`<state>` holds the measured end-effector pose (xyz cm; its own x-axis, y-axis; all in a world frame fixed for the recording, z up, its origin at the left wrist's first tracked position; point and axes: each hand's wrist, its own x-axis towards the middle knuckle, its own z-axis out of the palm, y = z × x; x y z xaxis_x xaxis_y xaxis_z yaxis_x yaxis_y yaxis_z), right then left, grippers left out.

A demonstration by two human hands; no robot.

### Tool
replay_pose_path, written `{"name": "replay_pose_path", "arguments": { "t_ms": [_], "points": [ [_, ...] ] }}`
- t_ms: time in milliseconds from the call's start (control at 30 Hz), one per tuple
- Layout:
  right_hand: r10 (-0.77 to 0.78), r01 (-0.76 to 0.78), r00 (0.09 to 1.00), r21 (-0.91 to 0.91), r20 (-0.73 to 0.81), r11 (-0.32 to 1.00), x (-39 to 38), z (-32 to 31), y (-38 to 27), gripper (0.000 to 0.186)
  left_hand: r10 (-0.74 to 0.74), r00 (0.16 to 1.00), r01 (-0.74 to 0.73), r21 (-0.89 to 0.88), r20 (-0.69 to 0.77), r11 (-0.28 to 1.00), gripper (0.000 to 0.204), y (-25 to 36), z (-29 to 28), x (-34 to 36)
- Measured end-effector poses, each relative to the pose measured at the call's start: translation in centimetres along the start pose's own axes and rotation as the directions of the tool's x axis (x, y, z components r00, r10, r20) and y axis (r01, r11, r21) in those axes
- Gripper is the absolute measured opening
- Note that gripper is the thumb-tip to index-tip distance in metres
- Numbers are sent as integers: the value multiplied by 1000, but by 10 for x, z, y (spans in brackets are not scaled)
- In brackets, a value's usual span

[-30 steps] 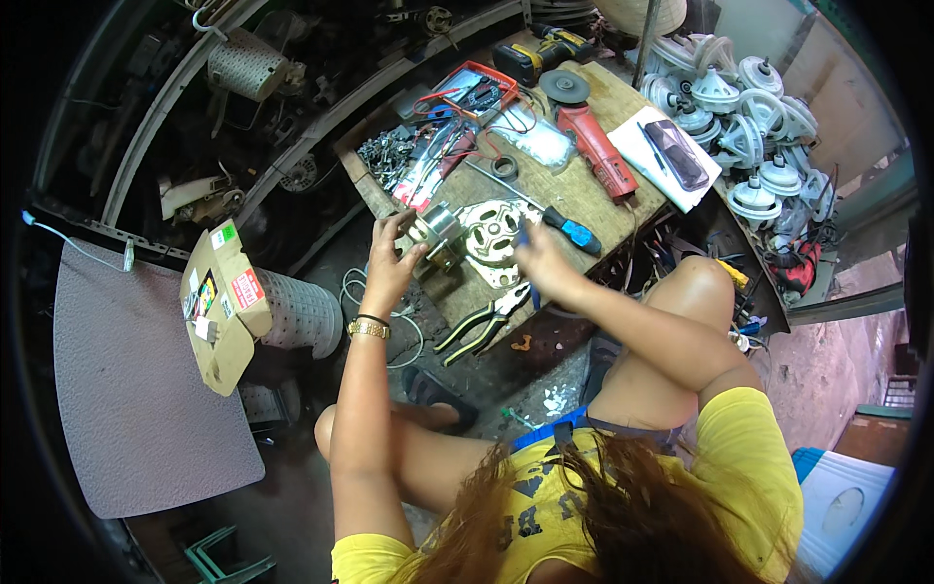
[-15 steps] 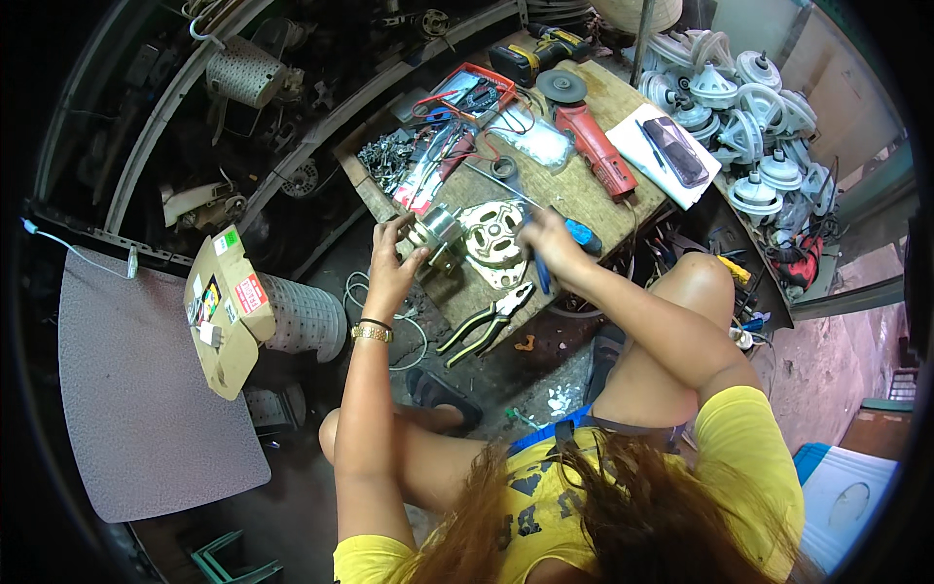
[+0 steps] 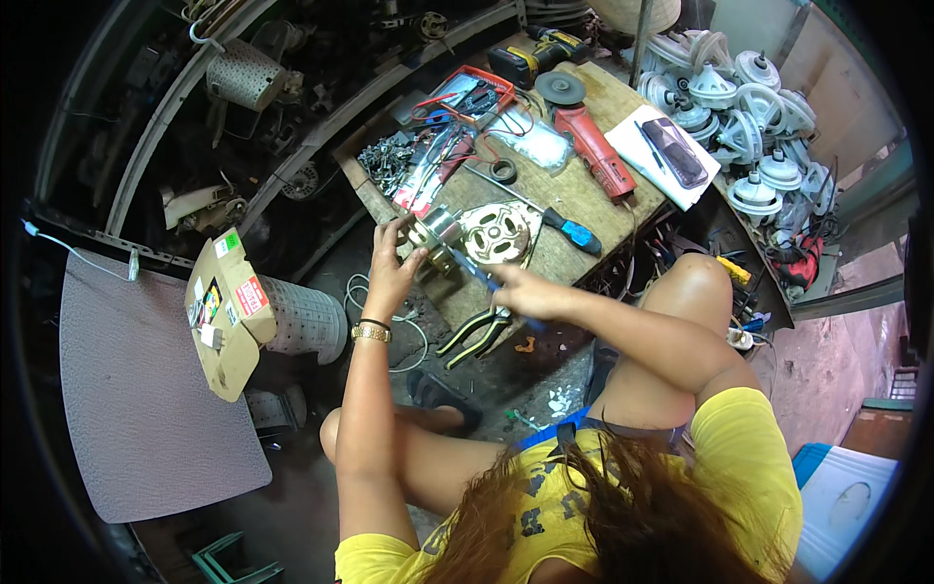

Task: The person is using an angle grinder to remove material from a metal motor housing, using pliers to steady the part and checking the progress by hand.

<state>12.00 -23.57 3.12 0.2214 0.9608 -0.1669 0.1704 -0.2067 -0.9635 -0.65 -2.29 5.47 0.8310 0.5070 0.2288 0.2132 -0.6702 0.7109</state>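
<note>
My left hand [image 3: 392, 261] is closed round the side of a silver cylindrical electric motor [image 3: 445, 225] at the near left edge of the wooden workbench. From the right my right hand [image 3: 525, 292] grips a slim tool with blue handles [image 3: 474, 269], seemingly pliers or cutters, its tip at the motor's near side. Motion blur hides the tool's exact shape. Beside the motor lies a pale metal plate with cut-out slots [image 3: 501, 232]. Black-and-yellow pliers [image 3: 467, 336] rest at the near edge, partly beneath my right hand. A blue-and-black screwdriver [image 3: 572, 232] lies beyond the plate.
On the workbench [image 3: 530, 190] are a red angle grinder [image 3: 595, 151], a roll of black tape [image 3: 503, 170], a heap of small metal parts [image 3: 386, 164] and a phone [image 3: 674, 151] on white paper. White gear assemblies [image 3: 764, 107] pile up at right. An open cardboard box [image 3: 229, 321] stands at left.
My right hand has come nearer and left, bringing the blue-handled tool from beside the screwdriver to the motor. The slotted plate and screwdriver are now more exposed. My left hand stays on the motor.
</note>
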Motion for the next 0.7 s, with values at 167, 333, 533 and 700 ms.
{"name": "replay_pose_path", "arguments": {
  "t_ms": [167,333,533,700],
  "points": [
    [160,111,901,570,-404,814,16,-68,0,53,100,991,-103,23,91,994,67,-5,-5,-3],
    [193,83,938,728,-288,681,7,-72,-3,53,62,983,-76,78,172,994,74,-8,-10,7],
    [-88,117,790,9,-606,993,16,-101,37,56,73,987,-89,105,146,990,73,-3,0,16],
    [-51,-317,816,-519,-576,794,1,-101,7,56,-3,1000,2,109,6,994,75,-12,5,11]
  ]
}}
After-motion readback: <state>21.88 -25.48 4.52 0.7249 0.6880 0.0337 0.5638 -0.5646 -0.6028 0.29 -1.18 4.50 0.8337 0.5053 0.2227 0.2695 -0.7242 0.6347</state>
